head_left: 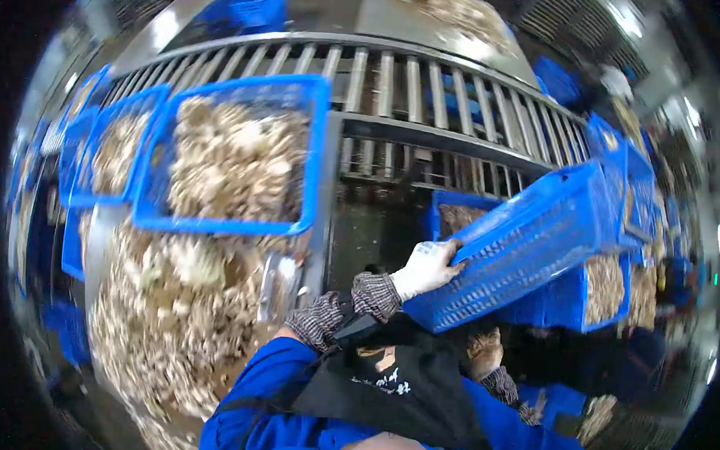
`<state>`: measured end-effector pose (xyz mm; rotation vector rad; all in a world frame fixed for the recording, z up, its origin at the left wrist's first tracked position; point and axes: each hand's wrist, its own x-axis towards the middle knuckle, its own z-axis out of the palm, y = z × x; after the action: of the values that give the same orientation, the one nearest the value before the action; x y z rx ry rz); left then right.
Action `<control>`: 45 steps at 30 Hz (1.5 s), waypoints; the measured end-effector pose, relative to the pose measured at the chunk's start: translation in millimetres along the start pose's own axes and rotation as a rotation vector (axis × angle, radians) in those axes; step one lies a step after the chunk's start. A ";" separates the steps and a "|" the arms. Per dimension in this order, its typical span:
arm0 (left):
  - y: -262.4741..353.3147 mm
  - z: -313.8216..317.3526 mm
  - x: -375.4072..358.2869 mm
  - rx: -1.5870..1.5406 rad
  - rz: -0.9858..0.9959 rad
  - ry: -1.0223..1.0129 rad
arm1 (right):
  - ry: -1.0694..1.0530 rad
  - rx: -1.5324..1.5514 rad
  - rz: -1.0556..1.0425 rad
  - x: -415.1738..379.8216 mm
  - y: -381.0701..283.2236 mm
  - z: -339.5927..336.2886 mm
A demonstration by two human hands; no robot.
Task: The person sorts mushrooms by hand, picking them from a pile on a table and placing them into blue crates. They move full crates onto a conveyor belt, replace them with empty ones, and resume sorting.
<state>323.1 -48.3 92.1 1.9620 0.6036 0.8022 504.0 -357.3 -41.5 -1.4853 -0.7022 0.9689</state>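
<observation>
My left hand [430,269], in a white glove with a striped knit cuff, grips the near left end of a blue plastic crate [526,239]. The crate is tilted on its side, its slotted wall facing me. My right hand [485,351], in a soiled brownish glove, is low by my apron, just below the crate's lower edge. Its fingers are partly in shadow, and I cannot tell whether they hold anything. To my left, a metal table holds a wide heap of pale mushroom-like pieces [174,322].
A blue crate [319,156] full of pale pieces stands on the left, with another filled crate [80,191] beyond it. A metal roller conveyor [385,83] crosses ahead. More filled crates [623,302] are at the right. A person [617,83] is in the right background.
</observation>
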 end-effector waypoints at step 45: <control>-63.3 -2.2 -106.8 0.613 -1.341 0.507 | -0.026 -0.324 0.467 637.6 172.4 -5.8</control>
<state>244.0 -89.9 5.9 1.2792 2.3152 0.1960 796.0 163.0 -325.1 -1.9790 -0.5575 1.2692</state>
